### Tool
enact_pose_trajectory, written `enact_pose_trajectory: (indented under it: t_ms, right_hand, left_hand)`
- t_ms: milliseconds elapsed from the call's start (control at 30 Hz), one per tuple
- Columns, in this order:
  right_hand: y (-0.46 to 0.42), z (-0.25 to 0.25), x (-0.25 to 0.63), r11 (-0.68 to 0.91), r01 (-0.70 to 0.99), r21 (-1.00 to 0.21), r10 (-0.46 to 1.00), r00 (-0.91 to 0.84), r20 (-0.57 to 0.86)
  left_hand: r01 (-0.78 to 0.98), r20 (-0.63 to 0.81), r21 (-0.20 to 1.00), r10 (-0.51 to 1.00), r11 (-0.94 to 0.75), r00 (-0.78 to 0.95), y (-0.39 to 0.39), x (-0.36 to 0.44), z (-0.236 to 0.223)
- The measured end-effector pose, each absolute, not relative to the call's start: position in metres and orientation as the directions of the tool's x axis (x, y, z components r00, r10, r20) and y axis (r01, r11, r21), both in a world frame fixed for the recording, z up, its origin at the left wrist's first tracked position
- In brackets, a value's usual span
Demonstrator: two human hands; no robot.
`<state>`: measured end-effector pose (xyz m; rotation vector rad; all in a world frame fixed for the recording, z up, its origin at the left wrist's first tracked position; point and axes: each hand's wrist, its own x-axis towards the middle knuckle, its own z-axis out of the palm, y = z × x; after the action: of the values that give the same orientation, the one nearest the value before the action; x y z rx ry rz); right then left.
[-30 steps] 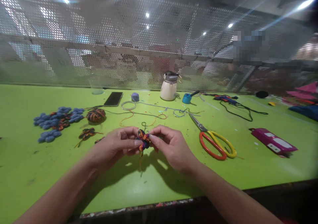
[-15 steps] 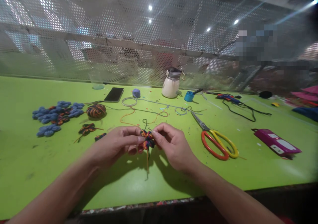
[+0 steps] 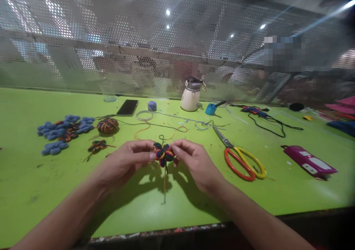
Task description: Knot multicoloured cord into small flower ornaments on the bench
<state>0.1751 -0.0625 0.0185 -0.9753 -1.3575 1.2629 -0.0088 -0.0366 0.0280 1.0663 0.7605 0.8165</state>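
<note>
Multicolour yarn flower (image 3: 163,154) is hanging over the table (image 3: 138,215), left hand (image 3: 129,158) and right hand (image 3: 195,163) pinching its opposite sides. From here, shape's looking complete; loose tail (image 3: 165,183) is dangling untrimmed. Blue flowers (image 3: 51,132) are lying left, apparently done.

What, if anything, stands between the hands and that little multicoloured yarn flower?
Nothing visible: the left hand and right hand pinch the yarn flower directly, one at each side. An orange strand hangs below it, and the scissors lie beyond the right hand.
</note>
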Motion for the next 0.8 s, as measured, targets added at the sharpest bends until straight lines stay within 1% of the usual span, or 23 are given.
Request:
enact_pose_trajectory:
  t_ms: [67, 133, 200, 267, 333, 433, 533, 600, 700, 800]
  right_hand:
    - [-0.063, 0.019, 0.175, 0.053, -0.156, -0.986, 0.951, -0.295, 0.098]
    - [-0.065, 0.02, 0.173, 0.018, -0.224, -0.974, 0.922, -0.373, 0.103]
    - [-0.066, 0.02, 0.172, 0.008, -0.263, -0.965, 0.913, -0.391, 0.114]
    - [-0.066, 0.02, 0.172, 0.018, -0.261, -0.965, 0.92, -0.373, 0.118]
    - [-0.067, 0.02, 0.171, 0.066, -0.22, -0.973, 0.933, -0.333, 0.139]
    - [-0.069, 0.023, 0.172, 0.208, -0.088, -0.974, 0.936, -0.271, 0.225]
    - [-0.073, 0.028, 0.174, 0.363, 0.074, -0.929, 0.907, -0.258, 0.333]
    - [-0.075, 0.031, 0.175, 0.436, 0.127, -0.891, 0.879, -0.274, 0.392]
    - [-0.076, 0.031, 0.175, 0.498, 0.166, -0.851, 0.851, -0.282, 0.442]
    - [-0.076, 0.029, 0.173, 0.509, 0.233, -0.828, 0.856, -0.24, 0.458]
  left_hand:
    - [-0.168, -0.115, 0.962, 0.878, 0.215, 0.465, -0.037, -0.01, 0.028]
    - [-0.144, -0.076, 0.977, 0.888, 0.157, 0.453, -0.037, -0.011, 0.028]
    - [-0.142, -0.043, 0.982, 0.881, 0.124, 0.472, -0.037, -0.011, 0.027]
    - [-0.147, -0.034, 0.982, 0.875, 0.119, 0.483, -0.037, -0.011, 0.026]
    - [-0.152, -0.053, 0.978, 0.874, 0.143, 0.483, -0.037, -0.01, 0.026]
    - [-0.17, -0.101, 0.963, 0.863, 0.21, 0.494, -0.038, -0.01, 0.026]
    - [-0.202, -0.109, 0.949, 0.851, 0.243, 0.514, -0.039, -0.011, 0.027]
    - [-0.221, -0.099, 0.943, 0.846, 0.247, 0.524, -0.04, -0.011, 0.027]
    - [-0.231, -0.079, 0.942, 0.83, 0.244, 0.552, -0.04, -0.012, 0.025]
    - [-0.214, -0.054, 0.954, 0.819, 0.212, 0.571, -0.039, -0.012, 0.024]
